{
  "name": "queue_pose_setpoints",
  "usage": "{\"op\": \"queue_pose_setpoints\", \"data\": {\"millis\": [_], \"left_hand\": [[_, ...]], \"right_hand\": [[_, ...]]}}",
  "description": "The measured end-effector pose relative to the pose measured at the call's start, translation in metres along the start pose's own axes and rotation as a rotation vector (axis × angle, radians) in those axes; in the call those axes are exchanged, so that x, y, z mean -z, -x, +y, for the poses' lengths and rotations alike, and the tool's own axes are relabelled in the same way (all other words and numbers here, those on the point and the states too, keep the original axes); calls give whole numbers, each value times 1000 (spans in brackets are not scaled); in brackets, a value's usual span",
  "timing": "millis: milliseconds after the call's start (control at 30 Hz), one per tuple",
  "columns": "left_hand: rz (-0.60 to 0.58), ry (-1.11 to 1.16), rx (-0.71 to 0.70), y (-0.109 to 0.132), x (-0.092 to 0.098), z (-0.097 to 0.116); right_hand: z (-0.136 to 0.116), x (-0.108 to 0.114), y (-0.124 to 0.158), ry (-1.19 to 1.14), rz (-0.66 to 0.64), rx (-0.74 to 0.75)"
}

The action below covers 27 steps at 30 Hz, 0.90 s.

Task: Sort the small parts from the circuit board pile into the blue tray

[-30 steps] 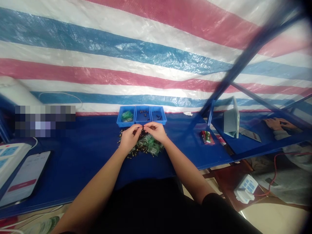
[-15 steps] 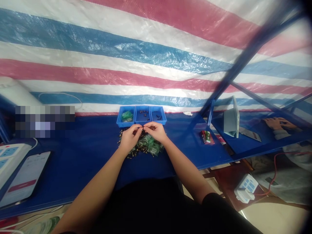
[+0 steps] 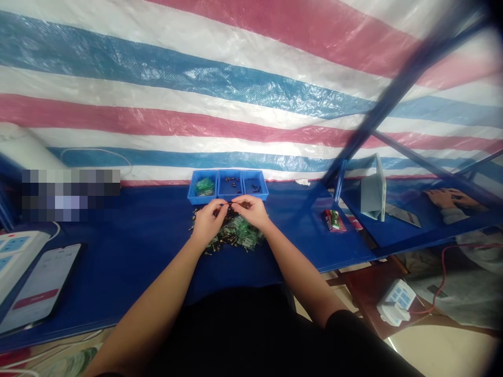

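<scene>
Fingertips pinched, my left hand (image 3: 209, 220) and my right hand (image 3: 252, 211) meet over a heap of small parts (image 3: 236, 233). Between them is a small dark piece, too tiny to name, which both hands seem to grip. The heap mixes dark and brass-coloured screw-like bits with clear and green pieces. Just beyond my fingers stand three joined blue bins. Green packets lie in the left bin (image 3: 203, 199); a few dark screw-like parts are in the middle bin (image 3: 230, 196) and the right bin (image 3: 255, 196).
A phone (image 3: 43, 283) and a white power strip (image 3: 19, 251) lie on the left of the blue table (image 3: 129, 251). To the right are a small red box (image 3: 334, 221), a tablet on a stand (image 3: 373, 188) and a blue metal frame (image 3: 353, 146). Another person's hands (image 3: 444, 198) rest at far right.
My hands stay together over the heap, with only a very slight shift of the fingers. The bins and other things stay in place.
</scene>
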<state>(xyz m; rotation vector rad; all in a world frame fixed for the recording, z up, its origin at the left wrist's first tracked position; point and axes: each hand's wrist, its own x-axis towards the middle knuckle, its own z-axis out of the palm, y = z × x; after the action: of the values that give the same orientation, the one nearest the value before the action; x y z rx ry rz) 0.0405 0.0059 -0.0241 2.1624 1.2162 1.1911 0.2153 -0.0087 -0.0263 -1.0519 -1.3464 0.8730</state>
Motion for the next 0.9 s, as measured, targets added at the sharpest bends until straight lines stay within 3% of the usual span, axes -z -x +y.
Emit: {"op": "queue_pose_setpoints", "data": {"millis": [367, 567, 900], "left_hand": [[-11, 25, -37, 0, 0, 1], [-25, 31, -10, 0, 1, 2], [-50, 65, -66, 1, -5, -1]], "right_hand": [[0, -1, 1, 108, -23, 12], [-3, -1, 4, 228, -67, 91], [1, 2, 1, 130, -138, 15]]}}
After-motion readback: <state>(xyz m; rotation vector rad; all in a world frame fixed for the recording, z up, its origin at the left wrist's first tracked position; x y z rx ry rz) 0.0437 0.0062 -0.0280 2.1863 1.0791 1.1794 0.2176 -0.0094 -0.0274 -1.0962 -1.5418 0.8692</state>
